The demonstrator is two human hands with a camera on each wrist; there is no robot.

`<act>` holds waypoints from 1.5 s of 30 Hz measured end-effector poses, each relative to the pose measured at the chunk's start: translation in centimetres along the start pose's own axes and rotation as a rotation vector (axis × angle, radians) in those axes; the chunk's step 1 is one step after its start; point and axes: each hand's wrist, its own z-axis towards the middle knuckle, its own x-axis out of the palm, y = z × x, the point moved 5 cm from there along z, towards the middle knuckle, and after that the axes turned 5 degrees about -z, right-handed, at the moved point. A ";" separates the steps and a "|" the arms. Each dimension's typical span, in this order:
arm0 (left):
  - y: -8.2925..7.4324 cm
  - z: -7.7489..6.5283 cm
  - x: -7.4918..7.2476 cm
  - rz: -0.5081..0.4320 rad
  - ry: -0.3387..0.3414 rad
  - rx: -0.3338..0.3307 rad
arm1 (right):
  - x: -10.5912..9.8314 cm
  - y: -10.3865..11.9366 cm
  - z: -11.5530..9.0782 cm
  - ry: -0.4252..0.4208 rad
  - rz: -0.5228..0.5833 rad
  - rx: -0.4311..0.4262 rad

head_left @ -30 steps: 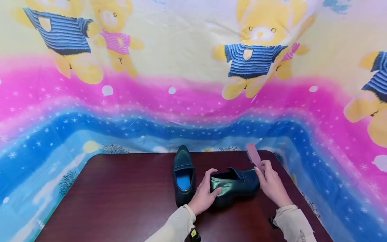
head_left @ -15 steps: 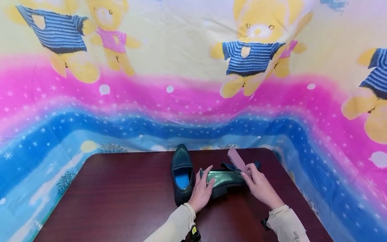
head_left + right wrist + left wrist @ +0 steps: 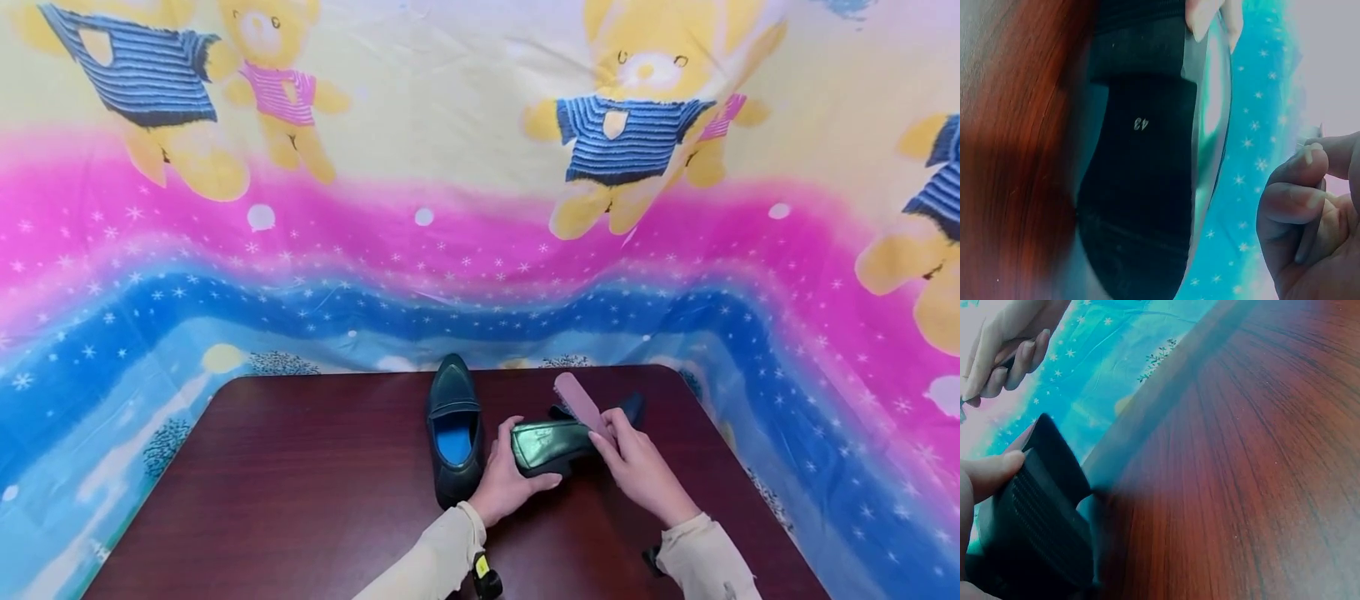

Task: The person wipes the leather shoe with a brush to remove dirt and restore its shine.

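Note:
A dark green loafer [image 3: 546, 443] lies tipped on its side, its shiny flank turned up and its toe to the right. My left hand [image 3: 506, 477] grips it around the heel; in the left wrist view the thumb presses near the edge of the black heel [image 3: 1047, 525]. A pink brush [image 3: 579, 403] is in my right hand [image 3: 641, 467], its bristles turned to the left and its head over the loafer's middle. The right wrist view shows the black sole [image 3: 1141, 162], marked 43. A matching loafer [image 3: 454, 398] with a blue insole stands upright left of my left hand.
Both shoes are on a dark red-brown wooden table [image 3: 300, 483] with rounded far corners. Behind it and along its sides hangs a cloth printed with teddy bears [image 3: 630, 142] and snowflakes. A dark wrist strap [image 3: 486, 575] shows at the left sleeve.
The held loafer has rolled from nearly upright onto its side and shifted slightly left. My right hand has carried the brush leftward from beside the toe to over the shoe's side.

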 end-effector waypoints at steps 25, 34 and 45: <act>1.3 -0.5 -0.4 -0.058 0.175 -0.056 | 5.6 2.7 -2.6 -0.048 -0.199 -0.063; 1.3 -0.3 -0.1 -0.028 0.165 -0.011 | 6.5 2.8 -2.7 0.010 -0.305 -0.105; 1.1 -0.2 -0.7 -0.060 0.150 -0.073 | 5.8 1.9 -2.0 -0.038 -0.350 -0.054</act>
